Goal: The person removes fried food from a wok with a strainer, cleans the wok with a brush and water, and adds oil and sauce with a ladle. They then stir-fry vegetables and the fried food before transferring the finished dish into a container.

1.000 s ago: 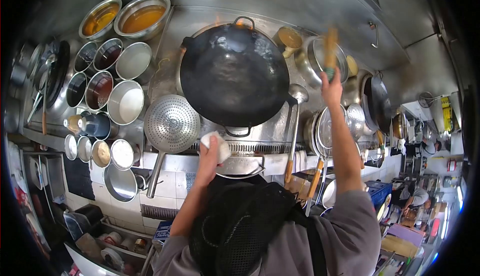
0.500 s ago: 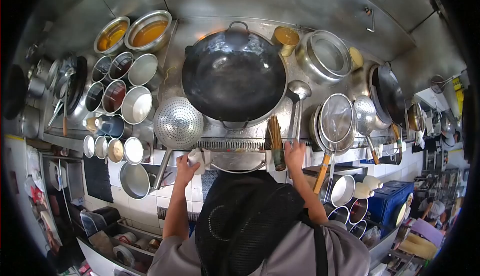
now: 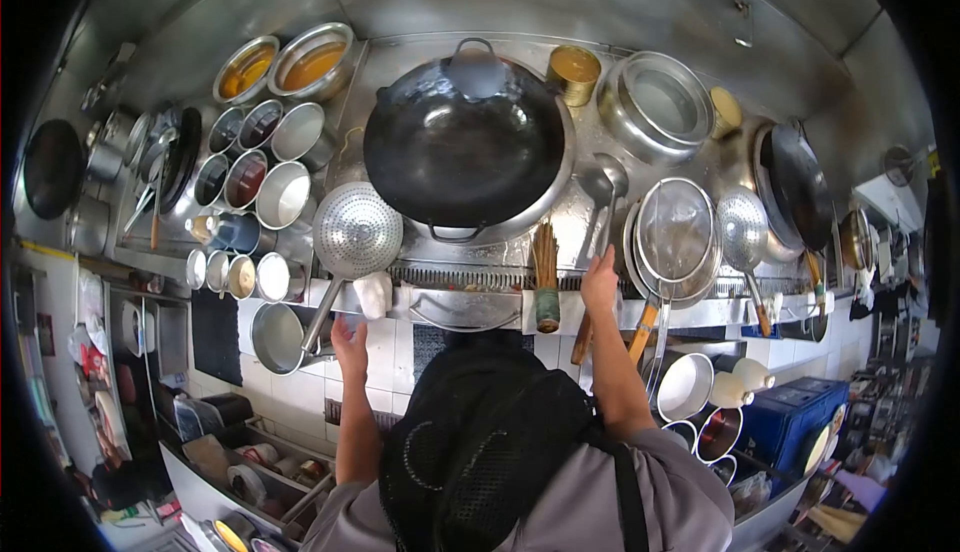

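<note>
Seen from above, a person in a grey short-sleeved top worked at a stainless-steel tabletop [image 3: 347,164] with both forearms stretched forward. The left hand [image 3: 350,344] was raised at the near edge, its palm bare and its thumb and fingers loosely spread, with nothing in its grasp. A folded white cloth [image 3: 374,296] lay just beyond its fingertips; whether they touched could not be told. To that hand's left slanted the long metal handle of a round, perforated silver skimmer [image 3: 358,230].

The right hand [image 3: 601,282] reached farther forward, forearm angled slightly inward and fingers pointing away from the body. It lay over the shaft of a long steel ladle with a wooden grip [image 3: 614,174]; whether the fingers closed around it could not be made out. Left of this hand, just beside it, rested a bundled brown bamboo brush with a green-bound end [image 3: 545,270]. To its right sat a round wire-mesh strainer [image 3: 676,222]. Ahead of and between both hands stood a large, round black metal wok [image 3: 465,152].
</note>
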### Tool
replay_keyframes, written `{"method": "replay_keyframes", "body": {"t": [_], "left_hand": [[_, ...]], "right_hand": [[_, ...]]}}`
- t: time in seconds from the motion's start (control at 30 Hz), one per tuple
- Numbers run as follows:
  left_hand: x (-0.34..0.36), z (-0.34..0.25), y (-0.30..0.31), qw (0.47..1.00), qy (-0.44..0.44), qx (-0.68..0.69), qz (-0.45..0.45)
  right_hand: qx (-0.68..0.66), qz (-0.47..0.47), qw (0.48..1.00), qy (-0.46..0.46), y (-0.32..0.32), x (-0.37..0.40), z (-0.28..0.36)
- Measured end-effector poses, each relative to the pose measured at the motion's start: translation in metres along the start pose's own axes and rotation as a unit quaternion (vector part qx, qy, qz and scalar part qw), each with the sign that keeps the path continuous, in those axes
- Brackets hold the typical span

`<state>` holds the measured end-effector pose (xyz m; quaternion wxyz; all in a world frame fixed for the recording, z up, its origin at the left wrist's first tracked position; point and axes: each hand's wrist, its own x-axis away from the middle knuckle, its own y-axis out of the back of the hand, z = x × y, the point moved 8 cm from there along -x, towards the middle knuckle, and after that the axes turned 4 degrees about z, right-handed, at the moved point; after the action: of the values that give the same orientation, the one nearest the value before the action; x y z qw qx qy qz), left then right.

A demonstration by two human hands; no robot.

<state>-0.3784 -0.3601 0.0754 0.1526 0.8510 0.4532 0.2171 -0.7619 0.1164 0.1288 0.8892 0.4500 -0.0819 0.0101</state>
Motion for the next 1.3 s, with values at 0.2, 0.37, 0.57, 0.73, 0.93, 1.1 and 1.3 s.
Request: {"method": "replay_keyframes", "body": {"t": [0.2, 0.37, 0.57, 0.73, 0.93, 1.1, 1.3], "left_hand": [[0.044, 0.018, 0.014, 0.996, 0.066, 0.011, -0.059], [0.026, 0.061, 0.023, 0.995, 0.087, 0.004, -0.045], [0.033, 0.228, 0.047, 0.98, 0.193, -0.046, -0.006], [0.063, 0.288, 0.084, 0.93, 0.362, 0.001, 0.062], [0.044, 0.303, 0.101, 0.917, 0.371, 0.148, 0.004], [0.017, 0.279, 0.088, 0.874, 0.377, 0.308, -0.005], [0.014, 0.246, 0.084, 0.867, 0.386, 0.314, 0.028]], "right_hand": [[-0.014, -0.018, 0.999, 0.037, 0.001, 0.009, 0.007], [0.019, -0.126, 0.963, 0.236, 0.039, -0.051, 0.11], [-0.334, 0.05, 0.909, 0.243, 0.08, 0.002, 0.366], [-0.131, 0.054, 0.959, 0.247, 0.0, 0.042, 0.419], [-0.14, 0.279, 0.911, 0.27, -0.118, 0.046, 0.538], [-0.149, 0.402, 0.87, 0.245, -0.21, 0.031, 0.616], [-0.165, 0.436, 0.858, 0.215, -0.219, 0.03, 0.63]]}}
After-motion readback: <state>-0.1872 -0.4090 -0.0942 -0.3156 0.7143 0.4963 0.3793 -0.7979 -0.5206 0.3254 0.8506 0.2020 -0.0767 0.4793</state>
